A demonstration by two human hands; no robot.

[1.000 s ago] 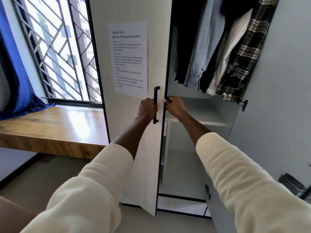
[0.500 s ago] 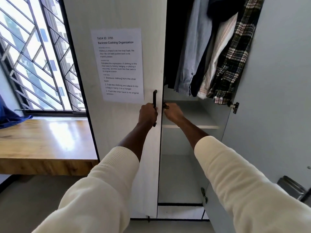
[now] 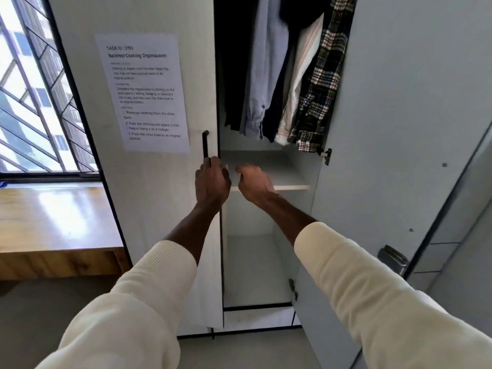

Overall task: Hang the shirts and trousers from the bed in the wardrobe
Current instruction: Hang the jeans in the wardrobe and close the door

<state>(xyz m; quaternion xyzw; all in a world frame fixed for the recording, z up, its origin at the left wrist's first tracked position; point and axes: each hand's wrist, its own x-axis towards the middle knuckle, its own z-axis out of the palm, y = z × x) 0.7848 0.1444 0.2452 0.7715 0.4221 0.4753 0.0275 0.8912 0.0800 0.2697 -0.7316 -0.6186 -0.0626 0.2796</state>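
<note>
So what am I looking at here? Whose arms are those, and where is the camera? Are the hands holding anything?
Those arms belong to a person, not a machine. The camera sits on the person's head and looks forward and down, so you see what they see, with their own arms in cream sleeves reaching out.

They stand at a wardrobe. Its right door is swung wide open. The left hand grips the black handle of the left door, which has a printed sheet stuck on it. The right hand holds nothing; its fingers look loosely curled, in front of a bare shelf.

Inside, clothes hang up high: a pale blue shirt and a checked shirt among them. To the left are a wooden ledge and a barred window.
</note>
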